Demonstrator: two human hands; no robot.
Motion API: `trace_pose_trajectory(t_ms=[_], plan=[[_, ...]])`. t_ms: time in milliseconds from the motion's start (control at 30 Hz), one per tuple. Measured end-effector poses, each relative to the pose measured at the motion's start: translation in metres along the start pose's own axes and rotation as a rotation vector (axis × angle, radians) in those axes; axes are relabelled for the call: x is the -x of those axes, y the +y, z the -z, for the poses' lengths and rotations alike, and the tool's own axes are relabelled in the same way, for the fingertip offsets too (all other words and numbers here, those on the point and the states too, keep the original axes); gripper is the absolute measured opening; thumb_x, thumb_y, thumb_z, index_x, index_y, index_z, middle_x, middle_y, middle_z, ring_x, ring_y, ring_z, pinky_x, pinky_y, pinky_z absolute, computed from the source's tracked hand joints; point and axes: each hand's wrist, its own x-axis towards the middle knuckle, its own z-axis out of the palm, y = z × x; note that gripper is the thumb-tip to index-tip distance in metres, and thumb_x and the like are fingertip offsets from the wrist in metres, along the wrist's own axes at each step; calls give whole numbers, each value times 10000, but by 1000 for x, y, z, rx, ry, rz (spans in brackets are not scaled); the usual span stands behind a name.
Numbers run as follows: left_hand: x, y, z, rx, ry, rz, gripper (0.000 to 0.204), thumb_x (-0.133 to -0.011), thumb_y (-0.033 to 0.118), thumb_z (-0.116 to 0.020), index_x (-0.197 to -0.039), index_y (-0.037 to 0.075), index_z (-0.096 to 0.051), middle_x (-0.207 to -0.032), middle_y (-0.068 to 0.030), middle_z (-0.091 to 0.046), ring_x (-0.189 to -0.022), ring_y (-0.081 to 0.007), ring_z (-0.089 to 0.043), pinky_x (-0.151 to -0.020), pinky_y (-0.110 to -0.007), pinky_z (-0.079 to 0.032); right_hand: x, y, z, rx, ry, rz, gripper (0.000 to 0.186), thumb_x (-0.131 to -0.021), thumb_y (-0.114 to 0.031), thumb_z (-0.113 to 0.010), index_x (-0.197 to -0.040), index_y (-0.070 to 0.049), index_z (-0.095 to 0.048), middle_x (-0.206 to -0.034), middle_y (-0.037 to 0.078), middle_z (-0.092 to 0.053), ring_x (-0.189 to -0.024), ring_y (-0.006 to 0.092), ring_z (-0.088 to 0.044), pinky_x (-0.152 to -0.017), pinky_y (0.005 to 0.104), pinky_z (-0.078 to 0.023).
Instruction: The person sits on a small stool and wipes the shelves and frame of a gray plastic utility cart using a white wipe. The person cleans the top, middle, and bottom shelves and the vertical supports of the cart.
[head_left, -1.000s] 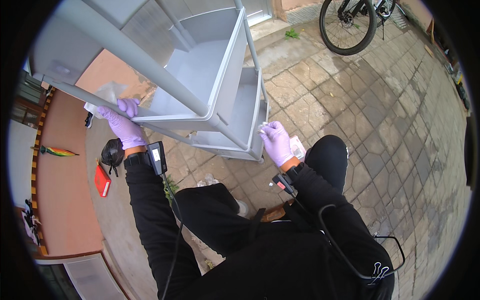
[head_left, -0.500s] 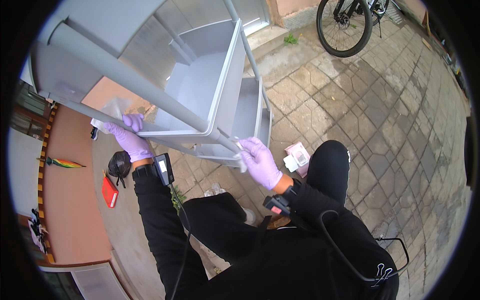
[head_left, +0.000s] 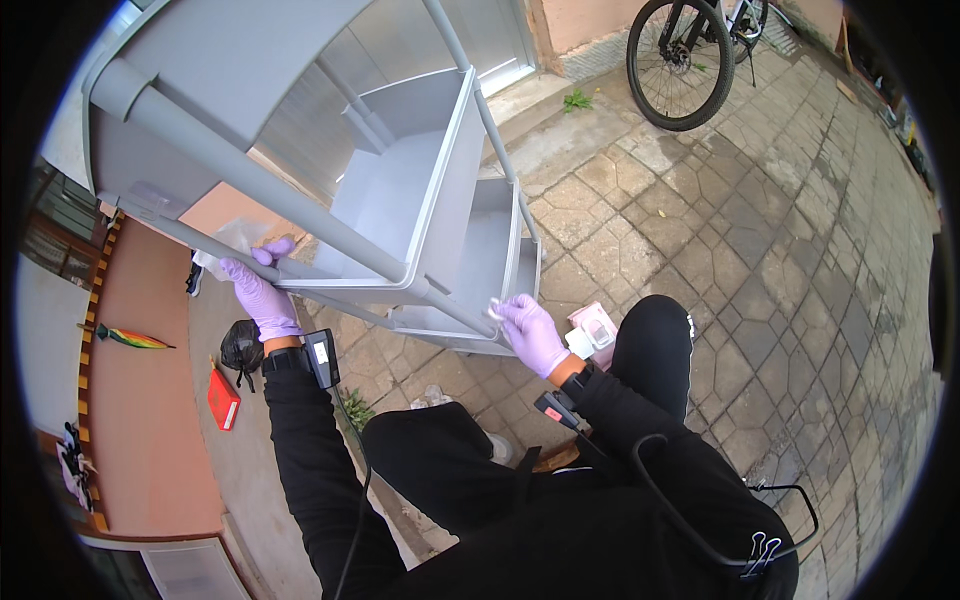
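A tiered grey plastic cart [head_left: 450, 200] with tube posts leans tilted before me at upper left. My left hand [head_left: 263, 298], in a purple glove, is closed round the cart's left tube post, next to a tray corner. My right hand [head_left: 533, 338], gloved alike, pinches a small white wipe [head_left: 494, 310] beside the lower end of the nearest post. Whether the wipe touches the post I cannot tell. Beyond my left fingers is a crumpled translucent sheet [head_left: 236, 240], partly hidden by the post.
A pink and white pack [head_left: 592, 332] with its lid up lies on the paving beside my right knee. At left are a black plastic bag [head_left: 241, 347], a red box [head_left: 223, 400] and a colourful umbrella [head_left: 135, 338]. A bicycle [head_left: 680, 65] stands at the far right.
My right hand has moved slightly right and down with the wipe, which shows less between the fingers. My left hand stays on the post. The view has shifted a little.
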Motion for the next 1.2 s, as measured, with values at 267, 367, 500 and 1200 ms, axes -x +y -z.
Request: trace_pose_trajectory(t_ms=[267, 367, 500, 1200], plan=[[73, 59, -25, -319, 420, -428, 555, -1069, 310, -322, -1205, -194, -510, -1222, -306, -569, -1189, -379, -553, -1098, -468, -401, -3, -24, -21, 380, -222, -35, 300, -776, -3, -524, -1048, 26, -647, -991, 200, -599, -939, 365, -568, -847, 425, -485], [138, 58, -77, -432, 299, -467, 573, -1065, 362, -324, -1212, -154, -526, -1218, -228, -590, -1187, -348, -557, -1085, -459, -408, 9, -31, -42, 420, -214, -59, 309, -786, -15, -528, -1073, 43, -627, -1000, 216, -596, -946, 380, -566, -849, 425, -485], [162, 38, -119, -381, 178, -485, 589, -1056, 420, -345, -1296, -101, -478, -1009, -150, -622, -1072, -276, -587, -1023, -432, -418, 23, -43, -70, 460, -380, 6, 369, -799, -31, -530, -1158, 43, -579, -1032, 205, -582, -946, 364, -571, -842, 423, -489], [147, 23, -103, -346, 263, -438, 621, -1043, 502, -317, -1076, -64, -571, -672, -66, -573, -648, -145, -547, -679, -283, -466, -11, -39, -47, 381, -628, 26, 139, -849, -131, -560, -817, -18, -633, -832, 179, -608, -779, 336, -645, -708, 433, -524]])
